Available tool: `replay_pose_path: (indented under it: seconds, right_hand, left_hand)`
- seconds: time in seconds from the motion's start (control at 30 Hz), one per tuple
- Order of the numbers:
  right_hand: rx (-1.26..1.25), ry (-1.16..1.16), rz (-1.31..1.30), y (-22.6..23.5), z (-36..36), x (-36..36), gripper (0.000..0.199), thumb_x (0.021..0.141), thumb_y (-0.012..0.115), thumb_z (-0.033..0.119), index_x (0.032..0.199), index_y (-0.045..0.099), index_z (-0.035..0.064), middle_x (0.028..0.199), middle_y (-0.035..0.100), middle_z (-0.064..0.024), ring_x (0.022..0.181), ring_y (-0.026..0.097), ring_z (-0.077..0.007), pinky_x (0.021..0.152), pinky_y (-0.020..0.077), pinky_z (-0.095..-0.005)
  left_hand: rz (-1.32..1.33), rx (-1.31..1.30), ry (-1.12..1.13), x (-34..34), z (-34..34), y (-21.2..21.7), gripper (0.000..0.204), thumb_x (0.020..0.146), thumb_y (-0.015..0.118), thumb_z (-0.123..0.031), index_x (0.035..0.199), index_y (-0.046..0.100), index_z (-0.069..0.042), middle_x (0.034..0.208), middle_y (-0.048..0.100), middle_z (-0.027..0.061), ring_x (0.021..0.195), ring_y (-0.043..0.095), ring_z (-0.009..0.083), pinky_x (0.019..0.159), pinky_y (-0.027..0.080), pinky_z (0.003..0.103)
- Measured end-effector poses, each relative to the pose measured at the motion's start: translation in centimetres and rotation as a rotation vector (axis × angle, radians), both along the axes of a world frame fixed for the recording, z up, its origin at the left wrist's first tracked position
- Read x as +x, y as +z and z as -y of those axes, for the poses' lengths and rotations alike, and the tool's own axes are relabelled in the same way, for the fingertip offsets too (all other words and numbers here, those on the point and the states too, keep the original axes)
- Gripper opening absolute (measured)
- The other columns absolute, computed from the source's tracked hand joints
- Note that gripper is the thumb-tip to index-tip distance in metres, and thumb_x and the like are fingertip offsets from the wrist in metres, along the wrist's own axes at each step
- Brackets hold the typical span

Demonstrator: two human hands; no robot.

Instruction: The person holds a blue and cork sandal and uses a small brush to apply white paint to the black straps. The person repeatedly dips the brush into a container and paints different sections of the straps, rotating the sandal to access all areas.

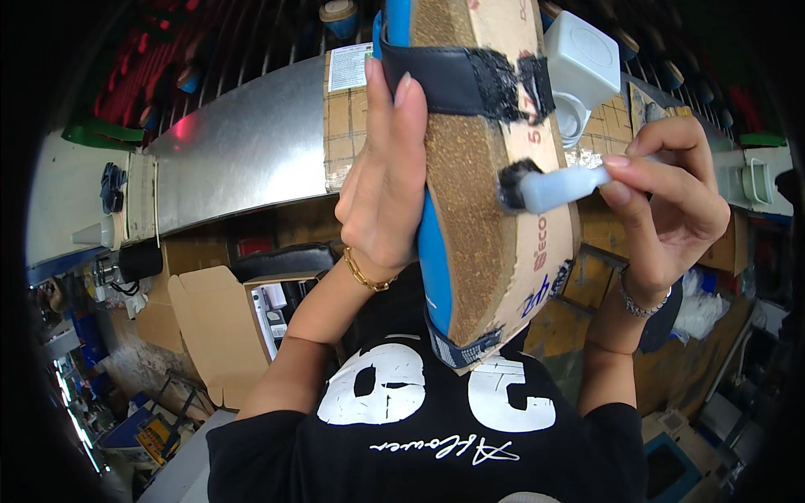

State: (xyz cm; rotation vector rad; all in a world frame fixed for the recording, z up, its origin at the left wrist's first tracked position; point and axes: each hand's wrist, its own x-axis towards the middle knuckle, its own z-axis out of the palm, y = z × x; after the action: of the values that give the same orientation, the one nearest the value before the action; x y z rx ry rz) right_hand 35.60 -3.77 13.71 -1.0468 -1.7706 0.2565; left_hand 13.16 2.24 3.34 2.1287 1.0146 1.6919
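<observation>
My left hand (381, 193) grips a sandal (482, 210) mounted on a blue form, holding it upright by its left side. The sandal shows a cork layer and a tan board face, with a black strap (465, 77) stretched across its top. My right hand (671, 201) pinches the white handle of a small brush (558, 186). The brush's black bristle tip presses on the tan face near the cork edge, and black smears mark the strap end above it.
A white square tub (583, 59) sits behind the sandal at the upper right. A slanted sheet-metal surface (243, 142) runs across the left. An open cardboard box (214, 327) stands at the lower left, and racks with shoe forms line the top.
</observation>
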Motion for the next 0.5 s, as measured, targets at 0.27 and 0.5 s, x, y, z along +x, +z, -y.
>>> replay_pose_path:
  seconds: [0.27, 0.5]
  right_hand:
    - [-0.075, -0.033, -0.077, -0.8, 2.4, -1.2, 0.023, 0.064, 0.079, 0.006, 0.087, 0.078, 0.0046, 0.095, 0.058, -0.0108, 0.086, 0.051, -0.0184, 0.075, 0.0362, -0.0274]
    - [-0.037, -0.038, -0.03, -1.1, 3.6, -2.3, 0.025, 0.053, 0.078, 0.012, 0.078, 0.079, 0.0133, 0.09, 0.058, -0.0096, 0.082, 0.051, -0.0214, 0.072, 0.0357, -0.0309]
  left_hand:
    - [-0.106, 0.148, 0.085, 0.8, -1.2, 0.9, 0.07, 0.087, 0.072, -0.001, 0.15, 0.041, 0.004, 0.103, 0.076, 0.013, 0.079, 0.073, 0.0132, 0.068, 0.059, 0.022]
    - [-0.034, 0.231, 0.243, 0.1, -1.1, 0.9, 0.069, 0.088, 0.071, -0.001, 0.15, 0.042, 0.004, 0.101, 0.076, 0.013, 0.079, 0.073, 0.013, 0.068, 0.059, 0.022]
